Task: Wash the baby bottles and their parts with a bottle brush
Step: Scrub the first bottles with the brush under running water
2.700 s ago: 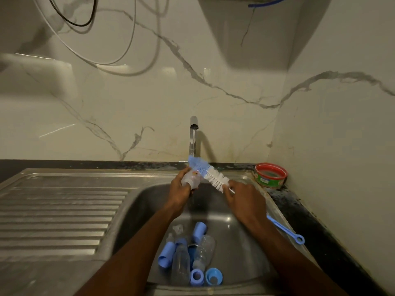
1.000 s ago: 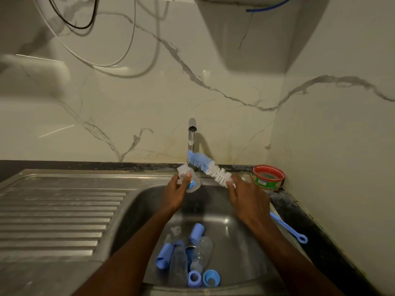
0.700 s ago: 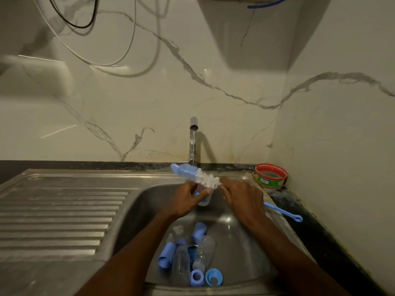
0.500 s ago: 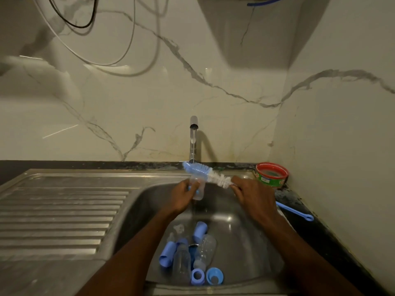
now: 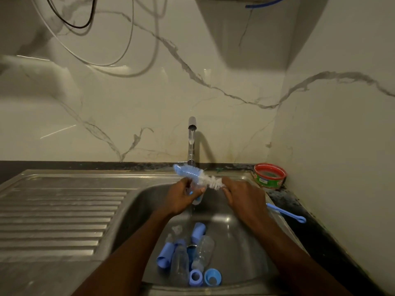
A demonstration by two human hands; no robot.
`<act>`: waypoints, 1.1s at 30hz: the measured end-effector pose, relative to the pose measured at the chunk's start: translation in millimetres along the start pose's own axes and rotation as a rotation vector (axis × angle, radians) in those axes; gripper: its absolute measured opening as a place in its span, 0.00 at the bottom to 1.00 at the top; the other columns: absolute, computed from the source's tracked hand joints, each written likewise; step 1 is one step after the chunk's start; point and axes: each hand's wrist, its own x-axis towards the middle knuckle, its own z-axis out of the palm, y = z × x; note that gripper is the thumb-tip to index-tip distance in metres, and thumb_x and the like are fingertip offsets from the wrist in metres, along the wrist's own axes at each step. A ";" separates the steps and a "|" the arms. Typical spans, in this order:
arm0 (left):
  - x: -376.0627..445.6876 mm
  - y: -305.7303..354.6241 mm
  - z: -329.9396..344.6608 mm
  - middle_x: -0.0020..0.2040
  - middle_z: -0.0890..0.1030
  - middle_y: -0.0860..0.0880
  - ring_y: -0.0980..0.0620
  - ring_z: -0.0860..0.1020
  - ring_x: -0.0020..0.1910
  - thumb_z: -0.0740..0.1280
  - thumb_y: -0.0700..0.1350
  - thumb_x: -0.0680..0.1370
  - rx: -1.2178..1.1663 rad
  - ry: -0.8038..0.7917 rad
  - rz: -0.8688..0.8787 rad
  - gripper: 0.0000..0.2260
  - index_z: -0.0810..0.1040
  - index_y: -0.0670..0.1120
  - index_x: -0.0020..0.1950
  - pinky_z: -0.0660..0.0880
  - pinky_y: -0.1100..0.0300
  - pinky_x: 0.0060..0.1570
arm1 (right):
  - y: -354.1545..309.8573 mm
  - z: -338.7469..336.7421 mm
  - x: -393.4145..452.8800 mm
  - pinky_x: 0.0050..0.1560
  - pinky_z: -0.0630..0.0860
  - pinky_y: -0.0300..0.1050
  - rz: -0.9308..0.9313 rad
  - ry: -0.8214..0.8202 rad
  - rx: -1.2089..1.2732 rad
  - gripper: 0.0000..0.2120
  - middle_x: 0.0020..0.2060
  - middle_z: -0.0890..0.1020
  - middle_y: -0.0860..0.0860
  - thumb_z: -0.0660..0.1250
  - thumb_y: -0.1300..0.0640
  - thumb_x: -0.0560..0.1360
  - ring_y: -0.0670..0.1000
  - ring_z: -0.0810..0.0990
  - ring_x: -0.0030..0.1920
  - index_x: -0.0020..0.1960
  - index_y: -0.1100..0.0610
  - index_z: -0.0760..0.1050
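With the left hand curled around a small clear bottle part under the running tap and the right hand gripping the bottle brush just above it, wet plastic may slip into the sink below both hands.

A red-rimmed round tin is placed at the far right corner; cables are hung on the marble wall.

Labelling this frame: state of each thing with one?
tap: running
left hand: grips clear bottle part
right hand: grips bottle brush
bottles: lying in sink, uncapped
red tub: open
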 end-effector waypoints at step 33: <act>-2.3 7.4 18.2 0.65 0.78 0.44 0.48 0.78 0.63 0.75 0.50 0.76 0.335 0.146 -0.115 0.28 0.68 0.44 0.71 0.74 0.55 0.63 | -34.8 -17.7 -6.4 0.41 0.70 0.44 0.126 -0.144 -0.109 0.14 0.53 0.81 0.51 0.62 0.49 0.81 0.51 0.81 0.48 0.66 0.48 0.71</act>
